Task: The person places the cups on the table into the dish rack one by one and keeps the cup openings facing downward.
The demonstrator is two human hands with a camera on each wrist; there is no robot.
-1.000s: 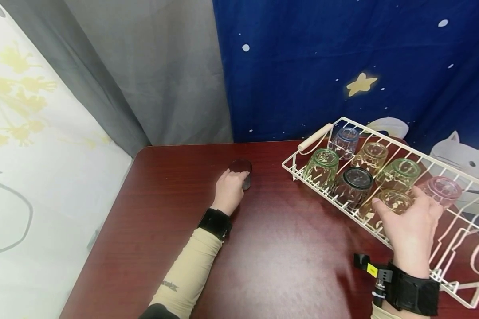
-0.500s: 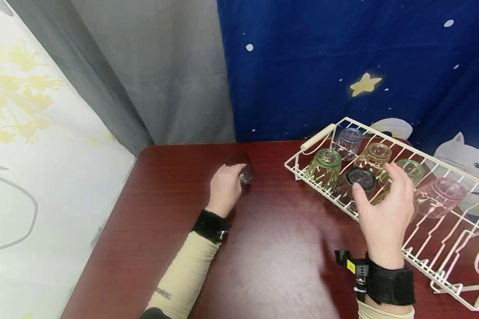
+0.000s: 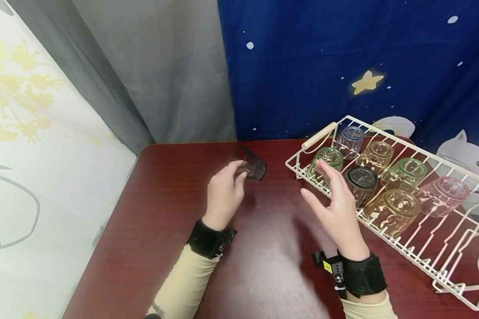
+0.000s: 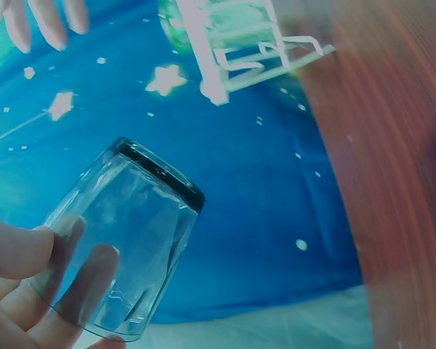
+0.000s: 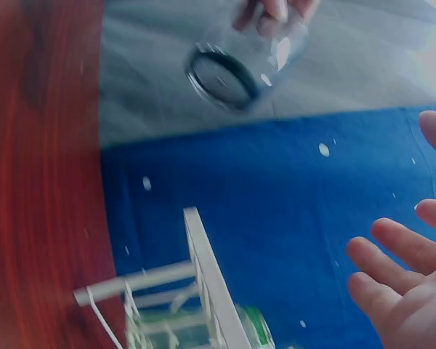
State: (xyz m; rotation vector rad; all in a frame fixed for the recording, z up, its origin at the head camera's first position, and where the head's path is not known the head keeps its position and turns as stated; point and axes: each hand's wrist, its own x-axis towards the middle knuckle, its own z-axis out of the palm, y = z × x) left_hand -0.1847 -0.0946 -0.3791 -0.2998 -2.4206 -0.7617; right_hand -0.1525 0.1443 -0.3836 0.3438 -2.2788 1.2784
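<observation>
My left hand (image 3: 225, 195) pinches a dark grey drinking glass (image 3: 254, 168) near its rim and holds it tilted above the table, its thick base pointing right. In the left wrist view, thumb and fingers grip the glass (image 4: 138, 233) by its open end. Between that glass and the rack, my right hand (image 3: 337, 210) hangs with fingers spread and nothing in it; the right wrist view shows its loose fingers (image 5: 392, 265). Beyond it stands a white wire rack (image 3: 427, 266) with upturned glasses, among them a black-based glass (image 3: 361, 181) and an amber glass (image 3: 395, 210).
The rack also bears a blue glass (image 3: 349, 141), a pink glass (image 3: 443, 195), green ones and another amber one. It stands on the right of the dark red table (image 3: 175, 177). Grey and blue curtains (image 3: 295, 66) hang behind the table.
My right hand has left the amber glass in the rack and moved left, fingers spread. The left hand has lifted the grey glass off the table and tipped its base to the right.
</observation>
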